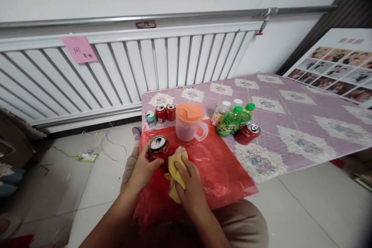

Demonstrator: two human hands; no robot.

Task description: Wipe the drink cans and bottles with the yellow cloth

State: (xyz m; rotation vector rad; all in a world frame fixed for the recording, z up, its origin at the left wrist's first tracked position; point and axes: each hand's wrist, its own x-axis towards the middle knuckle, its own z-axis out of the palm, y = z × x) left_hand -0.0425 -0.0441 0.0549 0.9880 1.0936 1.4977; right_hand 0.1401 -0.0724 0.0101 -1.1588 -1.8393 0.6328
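In my left hand (147,168) is a red drink can (163,153) with a black rim, its top opened and facing up. My right hand (188,180) grips a folded yellow cloth (176,168) close beside the can; whether the cloth touches it I cannot tell. Both hands are over a red plastic sheet (216,166) spread on the table's near corner and my lap. Just beyond them stands a clear plastic pitcher (187,131) with an orange lid and a handle on its right.
Small cans (161,113) line the table's left edge. Several plastic bottles (228,124) cluster right of the pitcher, with another red can (247,135) beside them. A floral cloth (267,104) covers the table. Behind runs a white radiator (171,62); a photo board (334,66) leans at right.
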